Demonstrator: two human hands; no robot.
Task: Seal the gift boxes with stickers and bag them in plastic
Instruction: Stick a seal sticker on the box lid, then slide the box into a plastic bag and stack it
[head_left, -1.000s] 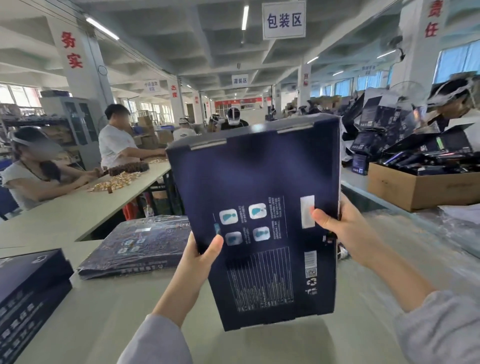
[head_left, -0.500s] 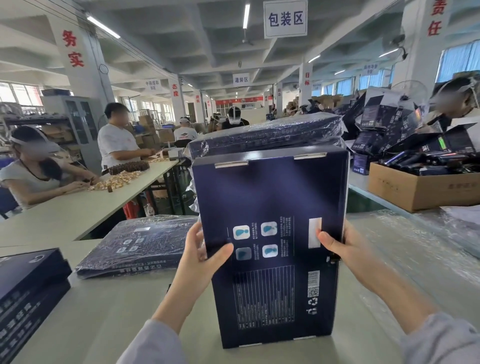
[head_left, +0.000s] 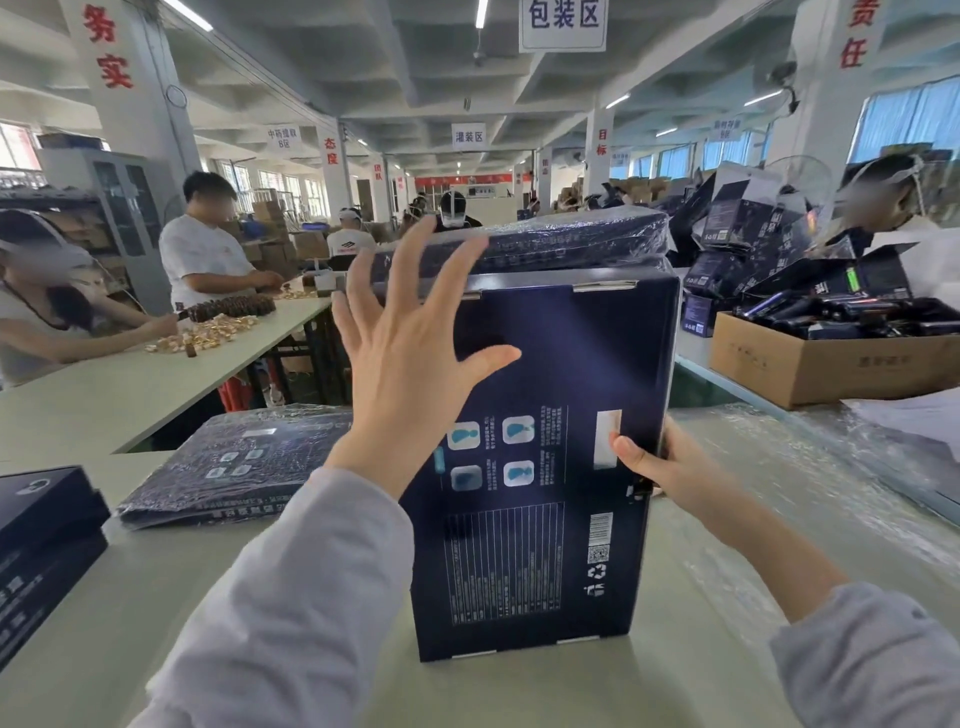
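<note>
Navy-blue cardboard fills the middle of the head view: a gift box (head_left: 545, 467) stands upright on its short end on the pale green counter (head_left: 156, 597), printed back facing the wearer. The right hand (head_left: 654, 462) grips its right edge, thumb pressed on the front face. The left hand (head_left: 410, 358) is raised before the box's upper left corner, fingers spread wide and holding nothing; whether it touches the box is unclear. Behind the box's top shows a plastic-wrapped box (head_left: 545, 244). Another bagged box (head_left: 234, 462) lies flat to the left, near two unwrapped boxes (head_left: 41, 530) at the counter's edge.
</note>
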